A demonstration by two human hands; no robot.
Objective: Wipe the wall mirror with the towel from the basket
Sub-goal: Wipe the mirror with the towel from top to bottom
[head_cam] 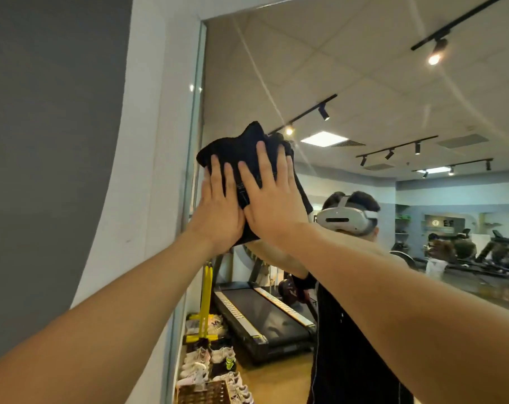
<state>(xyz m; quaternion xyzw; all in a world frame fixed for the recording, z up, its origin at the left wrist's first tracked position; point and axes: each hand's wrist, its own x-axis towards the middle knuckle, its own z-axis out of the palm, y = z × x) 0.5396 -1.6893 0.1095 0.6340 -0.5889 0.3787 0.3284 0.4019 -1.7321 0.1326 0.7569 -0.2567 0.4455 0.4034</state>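
While pressed to mirror (364,91), black towel (241,147) under flat spread left hand (218,211), right hand (272,208)

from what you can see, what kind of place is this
Most likely a gym. The large wall mirror reflects a black treadmill close by, more exercise machines at the far side, and rows of pale sports shoes on the floor.
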